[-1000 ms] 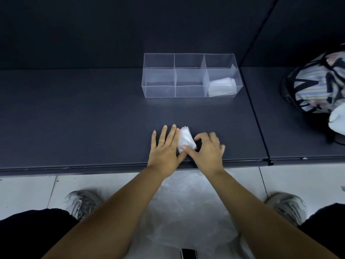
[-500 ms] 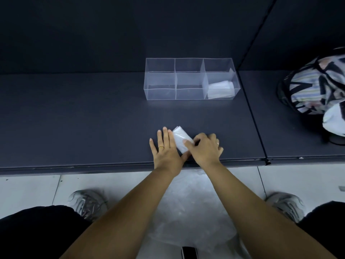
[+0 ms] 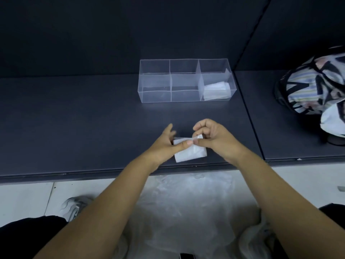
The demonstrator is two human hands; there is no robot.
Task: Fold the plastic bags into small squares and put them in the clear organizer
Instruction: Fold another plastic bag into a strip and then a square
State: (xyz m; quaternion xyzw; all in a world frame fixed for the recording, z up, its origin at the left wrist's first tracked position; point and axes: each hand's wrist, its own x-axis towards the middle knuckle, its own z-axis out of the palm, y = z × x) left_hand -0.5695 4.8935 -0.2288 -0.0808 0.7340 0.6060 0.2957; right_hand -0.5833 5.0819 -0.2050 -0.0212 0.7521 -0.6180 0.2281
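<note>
Head-cam view looking down at a person's two bare forearms reaching over a dark grey shelf [image 3: 74, 118]. Both hands meet near the shelf's front edge, approx. centre frame, on a folded plastic bag [image 3: 192, 154]: a small white, roughly square packet, slightly tilted, its lower edge close to the shelf's front lip.

L hand [image 3: 162, 144] holds the packet's left side. Its thumb lies straight across the top face; its fingers [image 3: 168, 130] point away behind the packet & are motion-blurred, so how far they curl is unclear. R hand [image 3: 216, 139] has fingers curled in, w/ thumb & forefinger pinching the packet's upper right corner. The two thumb tips nearly touch over the packet.

Farther back on the shelf, well apart from the hands, sits the clear organizer [image 3: 155, 96]: a long see-through box w/ 3 compts side by side. The right compt holds a second folded bag [image 3: 214, 91], white, lying against the front wall.

At the R edge of frame, on the neighbouring shelf panel, is a striped black-and-pastel patterned bag [image 3: 315, 81]. A white plastic bag [image 3: 334, 120] is just below it; can't tell if they touch.

Below the shelf are pale floor tiles [image 3: 22, 199]. A heap of loose clear plastic bags [image 3: 186, 212] lies btwn the forearms. A grey-white shoe [image 3: 74, 206] shows at left & dark trouser legs [image 3: 28, 238] at the bottom corners.
</note>
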